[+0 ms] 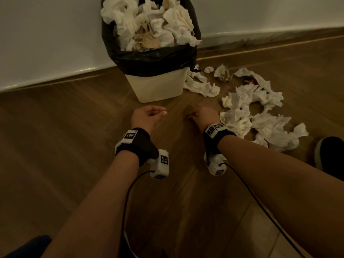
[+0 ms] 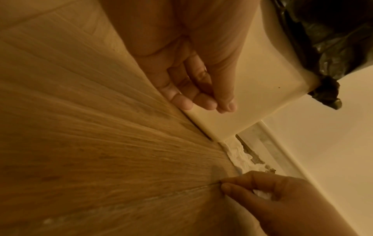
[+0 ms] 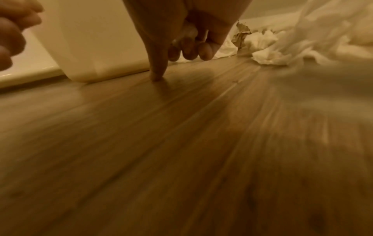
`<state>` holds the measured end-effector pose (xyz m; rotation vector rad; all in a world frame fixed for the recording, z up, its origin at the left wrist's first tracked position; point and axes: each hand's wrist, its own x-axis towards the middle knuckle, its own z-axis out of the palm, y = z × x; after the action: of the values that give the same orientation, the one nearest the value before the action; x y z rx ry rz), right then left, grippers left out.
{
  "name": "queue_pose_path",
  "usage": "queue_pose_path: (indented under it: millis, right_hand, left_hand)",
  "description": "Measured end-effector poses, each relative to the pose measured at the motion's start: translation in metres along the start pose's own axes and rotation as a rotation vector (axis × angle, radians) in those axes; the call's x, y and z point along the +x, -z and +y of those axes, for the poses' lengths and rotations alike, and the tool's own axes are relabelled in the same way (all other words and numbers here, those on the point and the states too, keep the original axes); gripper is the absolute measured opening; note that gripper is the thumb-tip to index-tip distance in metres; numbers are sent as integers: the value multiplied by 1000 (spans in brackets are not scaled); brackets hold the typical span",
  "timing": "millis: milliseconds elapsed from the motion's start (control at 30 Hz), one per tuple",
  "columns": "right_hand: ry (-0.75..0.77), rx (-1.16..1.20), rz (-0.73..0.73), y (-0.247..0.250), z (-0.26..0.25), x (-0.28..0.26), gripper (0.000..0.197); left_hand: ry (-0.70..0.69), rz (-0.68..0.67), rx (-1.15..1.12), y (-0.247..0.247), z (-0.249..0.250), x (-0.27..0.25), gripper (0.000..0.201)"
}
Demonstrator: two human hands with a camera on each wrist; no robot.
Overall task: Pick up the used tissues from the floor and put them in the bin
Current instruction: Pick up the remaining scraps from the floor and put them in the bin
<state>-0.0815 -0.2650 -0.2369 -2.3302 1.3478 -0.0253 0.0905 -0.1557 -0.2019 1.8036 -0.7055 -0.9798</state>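
Note:
A cream bin (image 1: 158, 86) with a black liner (image 1: 154, 60) stands against the wall, heaped with crumpled tissues (image 1: 149, 21). Many white used tissues (image 1: 260, 118) lie on the wooden floor to the bin's right. My left hand (image 1: 149, 116) hovers just in front of the bin, fingers (image 2: 193, 95) loosely curled and empty. My right hand (image 1: 202, 115) is down at the floor beside the tissue pile. One fingertip (image 3: 157, 76) touches the boards. Its other fingers curl round a small white tissue scrap (image 3: 189, 32), which also shows in the left wrist view (image 2: 262, 194).
A white skirting board (image 1: 55, 77) runs along the wall behind the bin. A dark shoe (image 1: 329, 153) stands at the right edge, next to the tissues. A brownish crumpled scrap (image 1: 225, 76) lies among the far tissues. Cables hang from both wrist cameras.

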Motion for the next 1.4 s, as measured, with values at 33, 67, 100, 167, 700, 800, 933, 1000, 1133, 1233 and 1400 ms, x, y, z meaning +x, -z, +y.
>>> queue_pose_path:
  millis: [33,67,100,167,700,800,933,1000,1133,1233,1400]
  right_hand:
    - [8,-25,11,-1,-1,0,21]
    - [19,-54,19,-2,-1,0,22]
    - [32,-85,19,-2,-2,0,23]
    - [31,-145,-24,-2,-6,3,27]
    - [-259,451,189,97,-17,-17,31]
    - [-211,533,313,129,-33,-18,31]
    - [-37,470,402,175,-73,-11,27]
    - [64,418,400,196,-95,-3,26]
    - [167,276,349,225,-129,17,26]
    - [170,178,265,232,-142,30,26]
    - [133,21,183,232,-159,39,32]
  left_hand:
    - [0,-2,-2,0,0,1,18]
    - [-1,-3,-3,-1,1,1,18]
    - [-4,-3,-4,-1,1,1,18]
    - [-5,-4,-3,-2,2,1,17]
    - [-155,-73,-139,-11,71,-33,9]
    - [-274,-77,-97,-10,105,-44,14]
    - [-475,80,-75,8,166,-42,12]
    - [-530,190,-48,23,196,-31,11]
    - [-572,308,212,55,228,-7,11]
    - [-548,273,455,67,229,8,12]
    - [-561,210,699,68,218,20,14]
